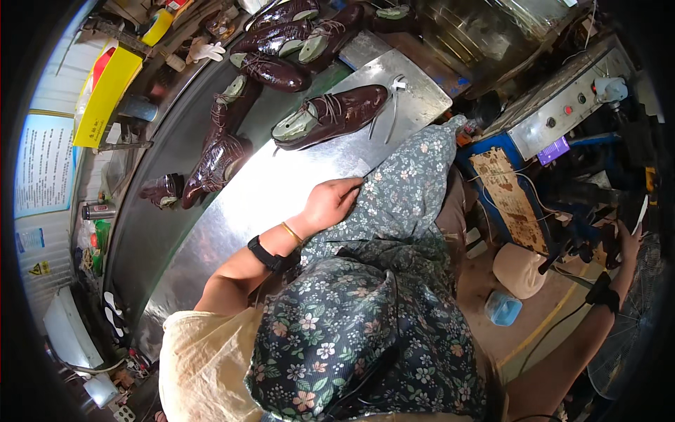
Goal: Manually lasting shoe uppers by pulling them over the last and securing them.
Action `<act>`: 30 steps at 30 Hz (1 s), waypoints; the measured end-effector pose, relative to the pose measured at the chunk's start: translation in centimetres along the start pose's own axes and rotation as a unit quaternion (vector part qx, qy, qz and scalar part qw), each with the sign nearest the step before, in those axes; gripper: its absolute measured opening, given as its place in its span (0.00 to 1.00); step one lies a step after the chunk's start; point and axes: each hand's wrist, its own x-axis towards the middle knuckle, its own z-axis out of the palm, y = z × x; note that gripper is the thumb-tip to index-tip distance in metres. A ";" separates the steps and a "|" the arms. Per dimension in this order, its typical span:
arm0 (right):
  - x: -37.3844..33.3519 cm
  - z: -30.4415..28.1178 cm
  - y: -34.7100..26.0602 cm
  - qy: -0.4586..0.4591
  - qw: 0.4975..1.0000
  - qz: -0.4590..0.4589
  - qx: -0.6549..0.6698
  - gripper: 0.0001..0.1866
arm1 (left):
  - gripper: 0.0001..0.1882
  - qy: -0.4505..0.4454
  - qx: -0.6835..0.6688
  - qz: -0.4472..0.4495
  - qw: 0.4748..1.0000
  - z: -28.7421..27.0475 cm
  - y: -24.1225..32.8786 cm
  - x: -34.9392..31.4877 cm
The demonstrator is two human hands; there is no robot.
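Note:
My left hand (pixel 333 203) rests at the edge of the shiny metal table (pixel 211 246), against my flowered apron (pixel 394 190). Its fingers lie loosely together, with nothing visible in them. Beyond it a dark brown lace-up shoe (pixel 337 116) stands on the metal, toe to the right. Two thin lace-like strips (pixel 383 116) with a white tag lie by the toe. Far to the right, my right hand (pixel 628 246) is closed around a slim, pale, blade-like tool (pixel 640 214) that points upward. Its exact kind is too small to make out.
More glossy brown shoes (pixel 274 70) crowd the dark curved belt (pixel 158 155) behind the table. A machine with a control panel (pixel 573 105) stands right. A beige round container (pixel 519 271) and a blue tub (pixel 503 308) sit on the floor below. A yellow box (pixel 109 98) hangs left.

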 end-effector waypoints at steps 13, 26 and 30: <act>-34.4 -9.5 -20.5 0.016 0.764 -0.244 0.598 0.44 | 0.25 -0.008 -0.558 -0.040 0.829 5.8 13.8 9.3; -35.8 -11.5 -24.8 -0.635 0.368 -0.334 0.591 0.35 | 0.21 -0.268 -0.211 -0.032 0.939 -1.8 12.3 7.4; -38.7 -9.1 -23.6 -0.641 0.386 -0.142 0.648 0.23 | 0.21 -0.037 -0.164 0.151 0.974 -2.3 8.5 6.9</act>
